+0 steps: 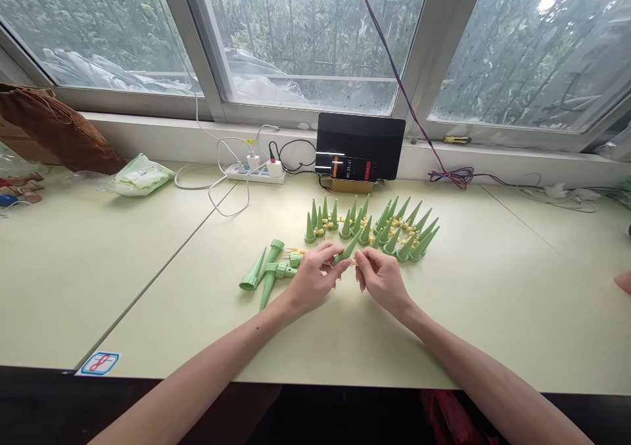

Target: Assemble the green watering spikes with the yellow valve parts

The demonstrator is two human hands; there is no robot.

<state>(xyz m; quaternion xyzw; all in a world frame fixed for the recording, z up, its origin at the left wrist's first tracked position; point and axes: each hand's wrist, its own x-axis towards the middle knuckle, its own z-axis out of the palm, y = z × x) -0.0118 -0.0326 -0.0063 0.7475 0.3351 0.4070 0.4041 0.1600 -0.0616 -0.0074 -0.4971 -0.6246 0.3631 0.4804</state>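
My left hand [315, 275] is closed around a green plastic cone-shaped spike [350, 246], its tip pointing up and right. Close beside it, my right hand [382, 277] pinches a small yellow valve [353, 261], mostly hidden by the fingers, against the spike's side. Left of my left hand lie several loose green spikes [269, 265] on their sides, with some yellow pieces [296, 252] partly behind the hand. Beyond both hands, many green spikes [365, 231] stand upright in two clusters, with yellow valves [401, 224] on or among them.
The pale table [493, 287] runs to a window. A dark tablet [362, 139] leans at the back, a phone [352, 169] showing a timer before it. A power strip [259, 172] with cables, a wipes packet [142, 175] and a brown bag [59, 126] sit left; wires [453, 179] lie right.
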